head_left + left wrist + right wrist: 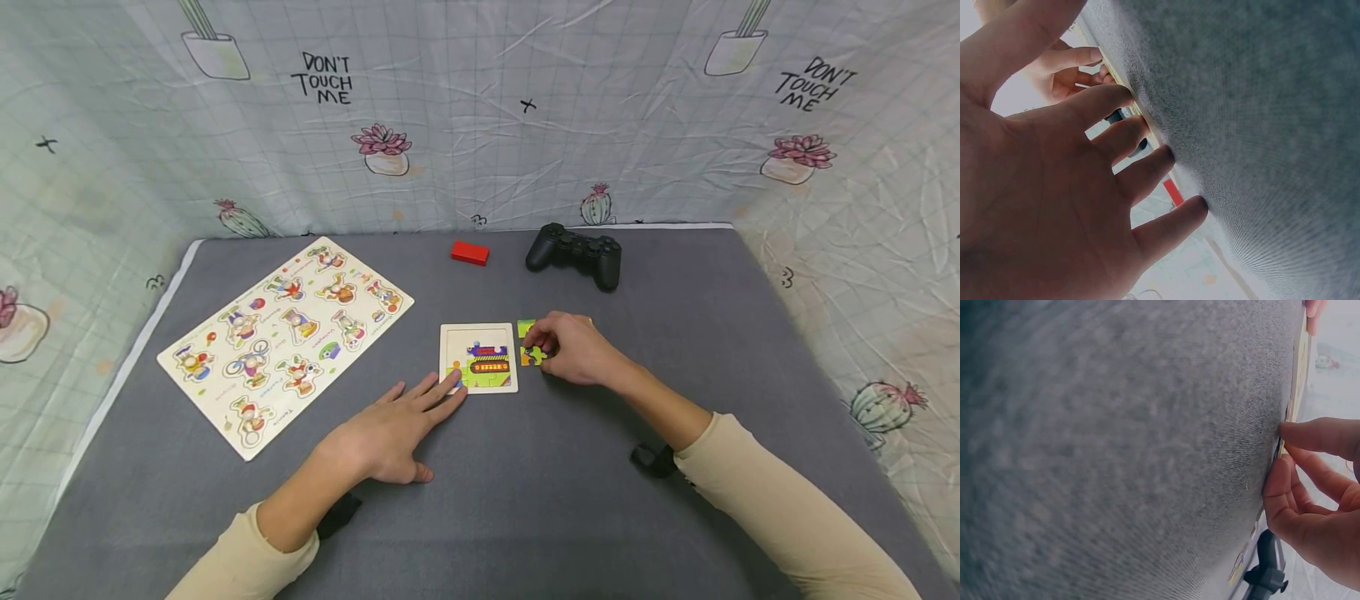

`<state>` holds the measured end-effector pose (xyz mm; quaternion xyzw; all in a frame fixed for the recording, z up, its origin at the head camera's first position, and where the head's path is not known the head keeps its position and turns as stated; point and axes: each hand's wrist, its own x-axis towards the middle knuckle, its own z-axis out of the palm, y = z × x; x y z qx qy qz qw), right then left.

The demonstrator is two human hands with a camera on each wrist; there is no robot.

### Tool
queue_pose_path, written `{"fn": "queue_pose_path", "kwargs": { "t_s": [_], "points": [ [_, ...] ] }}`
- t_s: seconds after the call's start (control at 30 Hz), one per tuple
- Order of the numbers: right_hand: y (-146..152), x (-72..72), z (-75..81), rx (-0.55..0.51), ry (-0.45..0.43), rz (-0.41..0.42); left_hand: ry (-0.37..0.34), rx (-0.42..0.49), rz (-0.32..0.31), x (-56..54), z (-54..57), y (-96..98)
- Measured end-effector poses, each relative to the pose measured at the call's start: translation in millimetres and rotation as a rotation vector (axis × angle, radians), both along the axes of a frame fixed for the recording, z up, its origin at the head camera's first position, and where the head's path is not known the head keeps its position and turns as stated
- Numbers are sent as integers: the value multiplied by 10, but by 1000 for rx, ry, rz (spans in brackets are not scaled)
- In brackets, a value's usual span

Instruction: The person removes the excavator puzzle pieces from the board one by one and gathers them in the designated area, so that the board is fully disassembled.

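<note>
One puzzle piece [534,356], probably light, stiff, best edge-held | pinched by right hand [576,346] beside tray [478,327] | left hand [393,429] spread at tray's lower-left corner

On the printed cloth [465,50] behind my tabletop [480,533] I read "DON'T TOUCH ME" twice, above the far edge's left half and beyond the far right corner; the picture board [276,346] near the left edge seems lettered, too small to read.
</note>
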<state>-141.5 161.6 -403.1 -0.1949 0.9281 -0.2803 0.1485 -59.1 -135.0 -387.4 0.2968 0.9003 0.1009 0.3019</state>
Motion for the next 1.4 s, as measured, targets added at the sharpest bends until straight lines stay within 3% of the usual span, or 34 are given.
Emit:
{"fn": "queue_pose_path", "kwargs": {
  "t_s": [0.27, 0.7, 1.4],
  "points": [
    [1, -10, -1, 9, -26, -7, 0, 8, 0, 1, 6, -1],
    [-33, 42, 76, -8, 22, 17, 1, -3, 4, 5, -3, -8],
    [-449, -31, 97, -48, -25, 123, 10, -14, 12, 19, -2, 11]
  ]
}}
